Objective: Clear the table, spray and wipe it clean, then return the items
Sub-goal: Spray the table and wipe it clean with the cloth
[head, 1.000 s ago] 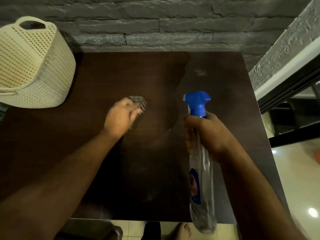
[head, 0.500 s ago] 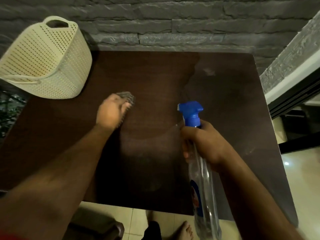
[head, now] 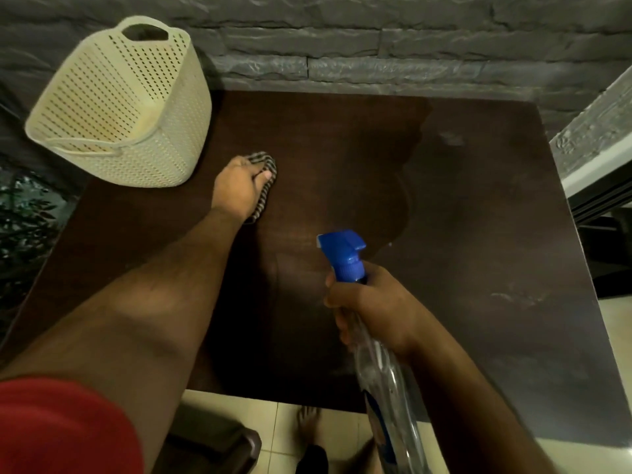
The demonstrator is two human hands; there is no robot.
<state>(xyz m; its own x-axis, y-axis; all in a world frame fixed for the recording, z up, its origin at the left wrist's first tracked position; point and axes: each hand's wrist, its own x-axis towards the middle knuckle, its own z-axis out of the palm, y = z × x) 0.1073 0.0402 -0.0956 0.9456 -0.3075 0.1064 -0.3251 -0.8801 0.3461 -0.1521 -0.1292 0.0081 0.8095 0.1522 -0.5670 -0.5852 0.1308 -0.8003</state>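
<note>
- Pressing down on a striped grey-and-dark folded cloth (head: pixel 265 186), the left hand (head: pixel 239 188) lies flat over it, fingers curled round its far end and thumb laid along its right edge.
- The cloth's long axis runs from near-left to far-right, roughly in line with the left forearm, so a push or pull along the arm would sweep it lengthwise.
- The right hand (head: pixel 371 309) grips the neck of a clear plastic spray bottle with a blue trigger head (head: pixel 343 256); whether a finger sits on the trigger I cannot tell.
- The bottle's body slants back toward the person, and its nozzle points left and away, over the dark brown wooden table (head: pixel 478 234).
- The cloth rests on the table's far-left part, just beside a cream perforated plastic basket (head: pixel 136 107) that stands on the table's far-left corner.
- A duller, smeared patch lies to the right, beyond the bottle; by my judgement the wipe must travel rightward, away from the basket, and the left hand is the one placed to do it.
</note>
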